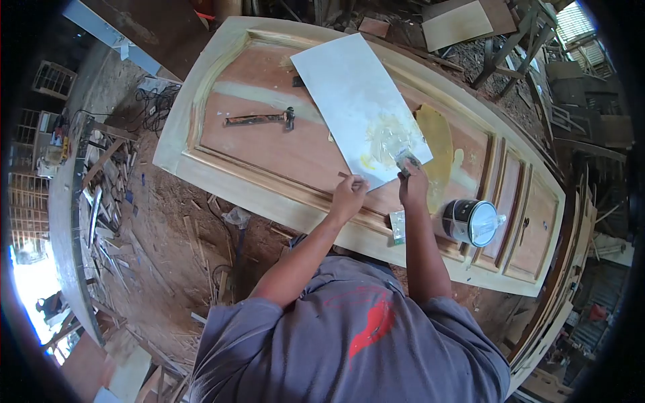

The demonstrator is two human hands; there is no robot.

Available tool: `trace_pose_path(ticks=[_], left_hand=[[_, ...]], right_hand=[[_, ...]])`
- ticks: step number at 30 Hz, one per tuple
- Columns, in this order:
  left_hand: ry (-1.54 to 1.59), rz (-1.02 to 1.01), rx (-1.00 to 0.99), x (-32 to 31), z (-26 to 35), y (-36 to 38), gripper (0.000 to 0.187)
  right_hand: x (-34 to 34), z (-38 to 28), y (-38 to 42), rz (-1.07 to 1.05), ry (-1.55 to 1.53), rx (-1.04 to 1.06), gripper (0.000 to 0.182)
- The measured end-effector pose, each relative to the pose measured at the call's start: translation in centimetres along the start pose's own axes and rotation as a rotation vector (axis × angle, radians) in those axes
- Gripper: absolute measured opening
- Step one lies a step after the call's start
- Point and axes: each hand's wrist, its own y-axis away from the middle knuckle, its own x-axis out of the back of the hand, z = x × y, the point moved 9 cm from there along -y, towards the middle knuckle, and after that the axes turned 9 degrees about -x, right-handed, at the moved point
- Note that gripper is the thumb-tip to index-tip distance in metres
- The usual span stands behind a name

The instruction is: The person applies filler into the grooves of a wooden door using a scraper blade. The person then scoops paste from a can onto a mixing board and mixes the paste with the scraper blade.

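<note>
A white board [342,80] with a smeared patch of pale, yellowish paste [390,140] lies across a large panelled wooden door [269,181]. My right hand [413,183] is closed on a small flat scraper [406,160] at the paste's lower edge. At the board's near edge is my left hand [349,197], its fingers closed round a thin brown stick-like piece [344,175]. A hammer [262,119] rests on the door's left part. Right of my right hand stands an open can [470,222] with clear plastic on it. A small packet [398,227] lies by my right forearm.
Yellow sandpaper-like sheet [435,144] lies right of the board, on the door. Wood scraps [111,181] and a tangle of cables [156,104] cover the ground at the left. A wooden trestle [514,57] stands at the back right. Stacked boards [571,269] line the right side.
</note>
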Motion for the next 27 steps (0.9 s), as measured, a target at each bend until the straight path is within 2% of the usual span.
trace_pose_path(ticks=[1,3,5,6,8,11,15,18,21,24,25,26,27], left_hand=[[0.020,-0.051,-0.018,-1.3,0.5,0.1,0.039],[0.137,-0.089,-0.004,-3.6,0.7,-0.2,0.038],[0.342,-0.086,0.074,-6.6,-0.5,-1.4,0.037],[0.391,-0.052,0.132,-7.1,-0.5,-1.6,0.035],[0.485,0.028,0.246,-7.1,0.6,-2.2,0.032],[0.565,0.035,0.300,-7.5,0.1,-2.6,0.026],[0.630,0.125,0.305,-7.1,0.1,-3.1,0.019],[0.563,0.197,0.274,-5.8,-0.6,-3.7,0.019],[0.398,0.229,0.195,-2.5,0.2,-4.9,0.018],[0.121,0.203,0.151,2.4,1.6,-6.5,0.020],[-0.018,0.200,0.038,4.1,2.3,-7.3,0.020],[-0.153,0.187,-0.074,5.3,2.9,-7.8,0.022],[-0.205,0.164,-0.072,6.5,1.7,-8.4,0.022]], right_hand=[[0.0,0.4,-0.4,-0.031,0.000,-0.011,0.042],[-0.8,0.5,-0.9,-0.125,0.031,0.160,0.044],[-2.3,-0.1,0.9,-0.120,-0.206,-0.014,0.047],[-2.5,0.0,1.4,-0.136,-0.172,-0.023,0.050],[-2.7,0.0,1.6,-0.125,-0.145,-0.013,0.042],[-2.8,0.6,0.7,-0.120,-0.139,0.040,0.031],[-3.6,2.3,1.3,-0.128,-0.213,-0.102,0.024],[-3.8,1.8,2.1,-0.078,-0.208,-0.094,0.022],[-1.7,2.0,1.8,-0.010,0.159,0.111,0.018],[-1.5,2.2,4.7,0.016,0.700,0.337,0.019],[-2.2,1.6,6.0,-0.013,0.856,0.439,0.018],[-2.2,2.6,6.5,-0.007,0.868,0.455,0.018],[-2.0,4.0,6.8,0.020,0.884,0.468,0.018]])
